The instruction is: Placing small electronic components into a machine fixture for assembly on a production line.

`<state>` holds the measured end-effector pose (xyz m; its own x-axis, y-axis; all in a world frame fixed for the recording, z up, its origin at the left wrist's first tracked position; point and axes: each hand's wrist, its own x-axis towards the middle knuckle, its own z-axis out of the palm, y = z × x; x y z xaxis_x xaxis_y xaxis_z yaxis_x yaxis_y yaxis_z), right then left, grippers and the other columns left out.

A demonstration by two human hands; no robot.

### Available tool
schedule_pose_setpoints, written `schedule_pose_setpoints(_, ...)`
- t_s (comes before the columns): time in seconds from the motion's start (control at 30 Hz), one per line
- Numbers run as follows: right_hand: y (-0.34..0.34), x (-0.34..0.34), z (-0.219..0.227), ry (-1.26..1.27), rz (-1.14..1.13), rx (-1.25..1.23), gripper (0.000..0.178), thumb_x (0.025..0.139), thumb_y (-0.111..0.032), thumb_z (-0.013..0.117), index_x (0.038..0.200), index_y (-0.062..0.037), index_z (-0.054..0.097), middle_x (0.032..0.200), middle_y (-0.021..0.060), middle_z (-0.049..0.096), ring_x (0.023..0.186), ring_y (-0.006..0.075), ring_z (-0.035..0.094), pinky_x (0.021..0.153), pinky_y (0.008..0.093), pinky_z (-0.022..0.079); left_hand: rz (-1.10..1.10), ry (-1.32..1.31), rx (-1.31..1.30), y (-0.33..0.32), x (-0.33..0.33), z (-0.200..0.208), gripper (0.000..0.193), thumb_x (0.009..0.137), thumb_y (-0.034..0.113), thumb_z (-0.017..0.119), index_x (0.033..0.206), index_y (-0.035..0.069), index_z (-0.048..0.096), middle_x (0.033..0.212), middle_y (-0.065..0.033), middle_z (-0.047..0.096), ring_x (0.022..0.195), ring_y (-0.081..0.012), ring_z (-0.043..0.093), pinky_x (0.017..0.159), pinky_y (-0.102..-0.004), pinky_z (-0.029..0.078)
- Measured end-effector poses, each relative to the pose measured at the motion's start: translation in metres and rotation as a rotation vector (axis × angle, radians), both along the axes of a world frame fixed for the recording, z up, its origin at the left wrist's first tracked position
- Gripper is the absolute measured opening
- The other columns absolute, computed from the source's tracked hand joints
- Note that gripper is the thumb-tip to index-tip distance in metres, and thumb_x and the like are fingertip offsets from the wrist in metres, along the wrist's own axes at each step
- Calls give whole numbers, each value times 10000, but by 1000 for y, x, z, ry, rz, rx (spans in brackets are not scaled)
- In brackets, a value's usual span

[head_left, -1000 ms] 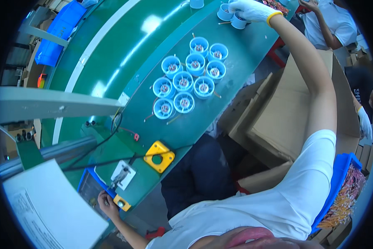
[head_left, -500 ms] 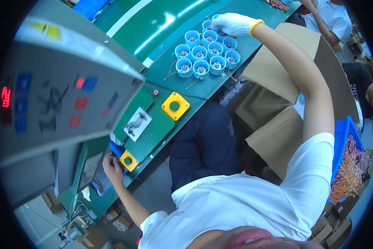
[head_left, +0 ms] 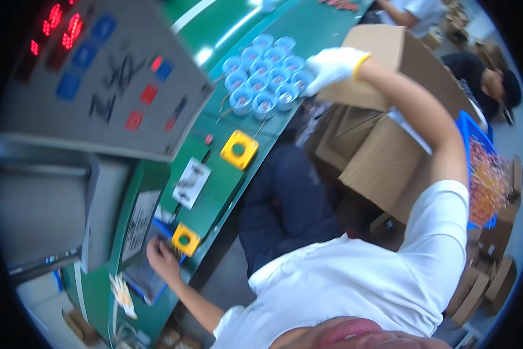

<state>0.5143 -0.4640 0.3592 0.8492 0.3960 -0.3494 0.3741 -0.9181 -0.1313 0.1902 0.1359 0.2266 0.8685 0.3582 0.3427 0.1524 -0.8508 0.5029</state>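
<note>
My right hand [head_left: 335, 68], in a white glove with a yellow cuff, is at the right edge of a cluster of light-blue cups. Its fingers are blurred beside the nearest cup [head_left: 301, 79], and I cannot make out whether they grip it. Small reddish-brown parts sit inside the cups, and thin wires stick out from some. My bare left hand [head_left: 164, 260] is low on the left, fingers curled at a dark thing too blurred to name. That thing lies against a yellow square block [head_left: 186, 239] with a green round centre.
A second yellow block [head_left: 239, 149] and a white plate with dark parts [head_left: 191, 183] lie on the green table. A grey control box [head_left: 116, 81] looms at left. Open cardboard boxes [head_left: 383, 163] and a blue bin of wires [head_left: 487, 174] stand right. Another person [head_left: 415, 11] sits beyond.
My right hand has come from the far end of the cups to their right edge. My left hand stays by the near yellow block. The whole view has shifted.
</note>
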Motion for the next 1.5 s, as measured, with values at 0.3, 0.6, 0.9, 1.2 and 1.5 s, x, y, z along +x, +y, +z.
schedule_pose_setpoints(0.3,20,-12,-27,-65,-90,7,687,790,-615,654,1057,11,750,1029,251,750,949,404,718,835,466,556,40,41,-75,-3,-5,4,80,1009,54,625,1049,-15,622,837,-129,655,756,-222,630,752,-346,530)
schedule_pose_setpoints(0.6,30,-4,-8,69,-82,-64,687,759,-514,667,1207,7,682,1077,239,746,985,385,714,844,449,551,79,47,-99,2,-8,-5,150,995,83,678,1076,-41,699,924,-145,727,802,-212,681,769,-334,549)
schedule_pose_setpoints(0.9,19,-3,-8,139,-60,3,616,747,-477,686,1124,10,701,1075,245,741,987,387,711,845,448,551,74,60,-77,-4,-2,1,195,1024,125,644,1043,-64,687,906,-176,717,781,-276,676,761,-373,543)
schedule_pose_setpoints(1.2,8,3,-15,172,-41,-27,589,719,-493,698,1079,-30,759,1052,199,759,953,349,721,803,417,553,103,229,-33,2,-4,8,268,1062,180,592,938,-54,636,811,-169,652,708,-320,601,698,-386,498)
schedule_pose_setpoints(1.5,29,-72,91,-119,4,91,533,789,-486,675,1087,-47,722,989,211,749,921,387,722,790,449,563,48,5,-24,-4,-2,0,298,1065,219,614,937,-48,649,794,-161,652,708,-277,611,705,-385,504)
